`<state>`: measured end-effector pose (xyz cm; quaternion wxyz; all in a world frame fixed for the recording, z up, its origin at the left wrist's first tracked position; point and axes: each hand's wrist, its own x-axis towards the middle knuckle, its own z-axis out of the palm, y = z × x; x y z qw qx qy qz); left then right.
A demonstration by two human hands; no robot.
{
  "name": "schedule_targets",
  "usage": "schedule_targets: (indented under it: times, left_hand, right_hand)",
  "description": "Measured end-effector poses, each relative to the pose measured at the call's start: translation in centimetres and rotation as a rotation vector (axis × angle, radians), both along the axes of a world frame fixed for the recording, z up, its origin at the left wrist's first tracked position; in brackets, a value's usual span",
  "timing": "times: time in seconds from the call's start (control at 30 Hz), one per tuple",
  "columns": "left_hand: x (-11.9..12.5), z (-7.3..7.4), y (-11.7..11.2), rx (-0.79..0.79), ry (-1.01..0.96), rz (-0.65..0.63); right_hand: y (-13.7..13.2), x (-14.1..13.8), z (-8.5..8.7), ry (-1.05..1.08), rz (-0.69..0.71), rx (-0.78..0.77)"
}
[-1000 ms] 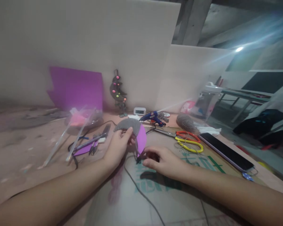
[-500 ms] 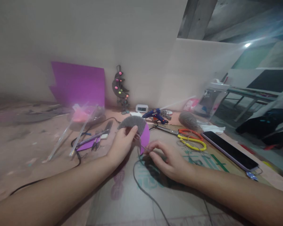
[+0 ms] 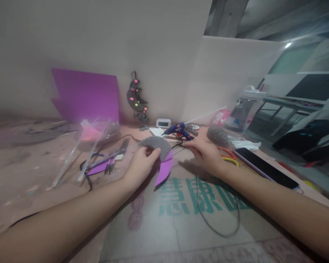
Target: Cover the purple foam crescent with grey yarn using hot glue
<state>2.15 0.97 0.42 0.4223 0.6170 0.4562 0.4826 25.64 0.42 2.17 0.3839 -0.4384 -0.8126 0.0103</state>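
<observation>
My left hand point(image 3: 146, 159) pinches a purple crescent cutout point(image 3: 164, 170) whose upper part is wrapped in grey yarn point(image 3: 156, 143). The lower tip of the crescent shows bare purple. Right of it, my right hand point(image 3: 204, 153) has its fingers closed on the grey yarn strand, which runs taut from the crescent. Below that hand the slack strand hangs in a loop point(image 3: 219, 233) over the printed board point(image 3: 142, 241). Scissors with orange and yellow handles point(image 3: 230, 160) lie partly hidden behind my right hand.
At the back stand a decorated grey moon ornament point(image 3: 137, 96), a small digital clock point(image 3: 163, 123), a blue glue gun point(image 3: 178, 129) and a grey yarn ball point(image 3: 218, 136). A phone point(image 3: 265, 168) lies right. Glue sticks point(image 3: 91, 157), a pen and purple sheets point(image 3: 87, 95) are left.
My right hand has moved up and right from below the crescent, drawing the yarn out to the right. The crescent has turned slightly, its bare tip now pointing down and left.
</observation>
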Motion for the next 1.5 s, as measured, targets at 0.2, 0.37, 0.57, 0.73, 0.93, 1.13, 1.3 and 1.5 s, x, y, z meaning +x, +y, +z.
schedule_targets:
  times: [0.2, 0.37, 0.57, 0.73, 0.93, 1.13, 1.3, 1.5]
  left_hand:
    - [0.2, -0.2, 0.3, 0.004, 0.072, -0.018]
    - [0.2, -0.3, 0.3, -0.014, 0.074, -0.011]
    - [0.2, -0.4, 0.3, -0.064, 0.037, -0.034]
    - [0.3, -0.1, 0.2, -0.075, -0.026, -0.064]
    - [0.5, 0.6, -0.3, -0.096, -0.094, -0.057]
    - [0.4, 0.6, -0.2, -0.096, -0.007, -0.044]
    - [0.3, 0.5, -0.1, -0.063, 0.046, -0.070]
    - [0.5, 0.9, -0.3, 0.009, 0.090, -0.128]
  right_hand:
    - [1.3, 0.1, -1.6, -0.202, -0.021, 0.027]
    - [1.1, 0.1, -0.2, -0.081, -0.054, -0.016]
    - [-2.0, -2.5, 2.6, 0.439, 0.055, -0.425]
    - [-3.2, -4.4, 0.7, 0.660, 0.238, -0.792]
    - [-2.1, -3.8, -0.7, 0.458, 0.209, -0.732]
    - [-1.4, -2.7, -0.4, 0.236, 0.104, -0.510]
    - [-0.8, -2.4, -0.9, 0.260, 0.042, -0.493]
    - [-0.5, -2.5, -1.3, 0.308, 0.040, -0.515]
